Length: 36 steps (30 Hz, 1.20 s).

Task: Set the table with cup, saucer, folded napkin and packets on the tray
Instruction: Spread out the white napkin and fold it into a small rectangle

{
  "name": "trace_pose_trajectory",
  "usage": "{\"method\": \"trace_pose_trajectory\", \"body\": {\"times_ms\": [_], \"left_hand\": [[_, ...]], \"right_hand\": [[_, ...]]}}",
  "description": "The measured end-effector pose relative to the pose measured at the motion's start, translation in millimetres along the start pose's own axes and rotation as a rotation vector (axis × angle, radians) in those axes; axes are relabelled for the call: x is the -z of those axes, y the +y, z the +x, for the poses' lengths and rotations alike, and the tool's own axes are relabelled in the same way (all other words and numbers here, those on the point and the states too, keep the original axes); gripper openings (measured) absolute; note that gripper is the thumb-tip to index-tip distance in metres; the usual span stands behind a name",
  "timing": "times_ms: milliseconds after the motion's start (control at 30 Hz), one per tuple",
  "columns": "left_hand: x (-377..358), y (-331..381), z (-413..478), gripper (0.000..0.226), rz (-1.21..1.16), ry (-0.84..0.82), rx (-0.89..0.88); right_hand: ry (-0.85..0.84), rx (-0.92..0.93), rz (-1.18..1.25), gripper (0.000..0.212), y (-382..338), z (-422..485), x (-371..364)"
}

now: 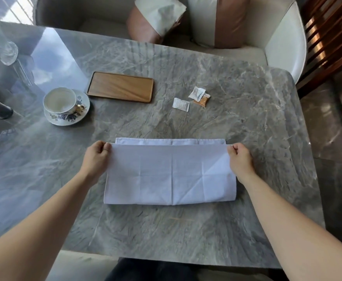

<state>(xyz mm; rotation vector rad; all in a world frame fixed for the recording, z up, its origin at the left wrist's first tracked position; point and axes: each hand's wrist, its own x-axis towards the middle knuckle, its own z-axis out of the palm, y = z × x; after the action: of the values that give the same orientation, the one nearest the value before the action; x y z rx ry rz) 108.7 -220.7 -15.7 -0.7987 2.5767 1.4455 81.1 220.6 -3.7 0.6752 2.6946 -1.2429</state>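
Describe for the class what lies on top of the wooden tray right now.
Nothing lies on the wooden tray: its whole surface shows bare. The cup sits on its saucer to the tray's left, and the packets lie on the table to its right.

Bench point(186, 67): glossy grey marble. Tray point(120, 86): smooth wood, satin. Napkin point(170, 175): matt white cloth, creased. Cup point(59, 100): glazed china.

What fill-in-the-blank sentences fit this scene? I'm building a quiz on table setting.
1. The cup stands on the ____.
2. The wooden tray holds ____ items.
3. Both hands, left and right, pinch corners of the white ____.
4. The packets lie on the ____, right of the tray.

Missing: saucer; no; napkin; table
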Motion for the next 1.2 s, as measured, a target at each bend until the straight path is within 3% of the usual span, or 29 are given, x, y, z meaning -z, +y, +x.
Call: {"method": "trace_pose_trajectory", "body": {"times_ms": [400,700,767,833,900,1000,1100,1200], "left_hand": [[-10,12,31,0.023,0.27,-0.023,-0.016],[-16,22,18,0.027,0.461,-0.011,-0.059],[-17,24,5,0.036,0.589,0.065,-0.108],[-27,22,-20,0.053,0.68,0.14,-0.237],[-48,20,-58,0.062,0.68,0.097,-0.372],[-92,14,-108,0.069,0.704,-0.119,-0.513],[-118,3,-124,0.068,0.79,-0.216,-0.515],[-118,-12,-116,0.075,0.91,-0.229,-0.504]], "right_hand": [[-0.031,-0.003,-0.119,0.024,-12,29,-17],[0.08,-0.04,-0.065,0.018,-15,25,-22],[0.194,0.03,-0.199,0.016,-14,14,-23],[0.247,0.202,-0.365,0.027,-13,-10,-32],[0.138,0.373,-0.459,0.047,-15,-44,-52],[-0.114,0.55,-0.612,0.067,-18,-90,-91],[-0.226,0.553,-0.721,0.07,-10,-106,-110],[-0.211,0.5,-0.774,0.074,4,-102,-105]]}}
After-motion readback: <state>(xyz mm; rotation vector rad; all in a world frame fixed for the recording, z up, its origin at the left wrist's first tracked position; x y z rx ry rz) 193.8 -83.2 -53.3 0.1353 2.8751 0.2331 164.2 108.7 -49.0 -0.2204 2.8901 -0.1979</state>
